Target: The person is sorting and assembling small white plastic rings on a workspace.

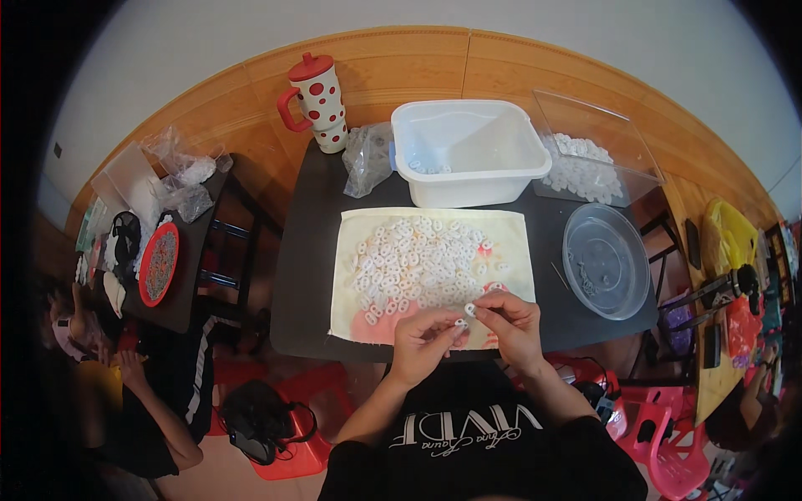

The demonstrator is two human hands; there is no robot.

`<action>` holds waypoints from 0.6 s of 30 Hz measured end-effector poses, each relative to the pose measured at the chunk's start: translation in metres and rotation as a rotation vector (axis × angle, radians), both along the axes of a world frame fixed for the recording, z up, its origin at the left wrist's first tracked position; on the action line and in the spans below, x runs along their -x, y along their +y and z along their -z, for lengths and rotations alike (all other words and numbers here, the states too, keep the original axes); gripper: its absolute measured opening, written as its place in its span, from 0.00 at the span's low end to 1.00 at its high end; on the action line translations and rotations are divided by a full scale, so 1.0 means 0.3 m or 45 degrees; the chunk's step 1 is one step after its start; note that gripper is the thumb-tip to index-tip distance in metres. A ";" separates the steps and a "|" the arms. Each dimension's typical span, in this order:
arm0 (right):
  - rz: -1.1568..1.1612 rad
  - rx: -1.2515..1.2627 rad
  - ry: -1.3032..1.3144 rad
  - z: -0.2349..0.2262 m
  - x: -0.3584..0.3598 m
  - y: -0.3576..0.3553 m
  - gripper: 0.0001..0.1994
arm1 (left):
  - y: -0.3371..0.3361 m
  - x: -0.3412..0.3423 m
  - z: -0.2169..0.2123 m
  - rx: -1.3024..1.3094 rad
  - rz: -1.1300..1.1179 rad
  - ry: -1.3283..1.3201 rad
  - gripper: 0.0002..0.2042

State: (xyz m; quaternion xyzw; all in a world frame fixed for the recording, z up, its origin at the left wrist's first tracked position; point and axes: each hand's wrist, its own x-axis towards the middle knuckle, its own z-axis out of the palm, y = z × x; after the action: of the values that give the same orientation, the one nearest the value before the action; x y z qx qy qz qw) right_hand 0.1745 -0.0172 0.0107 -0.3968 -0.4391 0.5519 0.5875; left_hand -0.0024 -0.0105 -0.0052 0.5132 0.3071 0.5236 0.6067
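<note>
Pieces (418, 260) lie on the cloth (343, 242) before the tub (468, 194).

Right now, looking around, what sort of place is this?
Perhaps a small handwork room: small white pieces heaped on a cloth, a white tub behind it, and another person near a second table.

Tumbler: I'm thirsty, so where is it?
In the head view, the tumbler stands at the far left corner of the black table, beside the clear bag.

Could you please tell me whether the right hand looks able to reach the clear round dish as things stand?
Probably yes: nothing tall appears to stand between the right hand and the clear round dish, which looks uncovered, though the hand is pinching a small white piece.
</note>
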 end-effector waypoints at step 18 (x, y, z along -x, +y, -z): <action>-0.090 0.079 0.155 0.017 -0.017 0.011 0.08 | -0.006 0.008 -0.003 0.054 0.032 0.045 0.09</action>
State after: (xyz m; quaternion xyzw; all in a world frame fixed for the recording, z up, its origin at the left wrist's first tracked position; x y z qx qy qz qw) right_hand 0.1795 -0.0140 0.0056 -0.3647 -0.3992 0.6086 0.5807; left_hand -0.0048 -0.0124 -0.0042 0.5131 0.3224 0.5003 0.6185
